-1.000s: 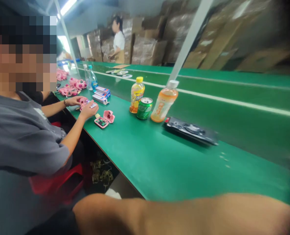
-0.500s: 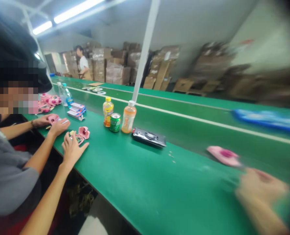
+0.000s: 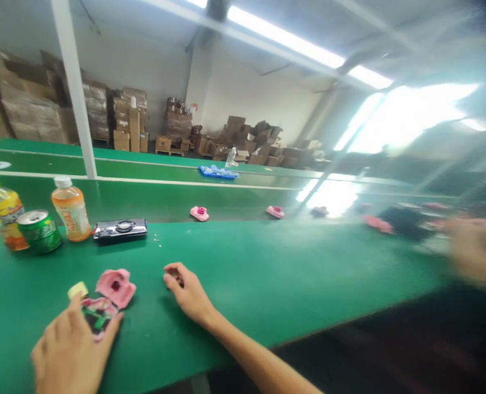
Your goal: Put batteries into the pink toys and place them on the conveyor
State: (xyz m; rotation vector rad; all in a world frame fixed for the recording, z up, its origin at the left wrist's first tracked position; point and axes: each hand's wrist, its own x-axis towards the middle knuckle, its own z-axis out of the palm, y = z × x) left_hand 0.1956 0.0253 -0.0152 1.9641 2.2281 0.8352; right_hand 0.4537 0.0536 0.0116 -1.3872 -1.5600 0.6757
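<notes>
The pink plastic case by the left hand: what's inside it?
The pink plastic case lies open, showing a dark insert with green and pink markings. The left hand covers its near end, so whatever lies under that hand cannot be seen.

Left hand (image 3: 72,350) on a pink plastic casing (image 3: 115,287), right hand (image 3: 187,290) curled on the green workbench (image 3: 292,257) just beside it.

View swung right; pink case (image 3: 115,287) now lower left, green can (image 3: 40,232) left edge.

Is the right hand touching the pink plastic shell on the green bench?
No, the right hand rests on the green bench, apart from the pink plastic shell.
</notes>
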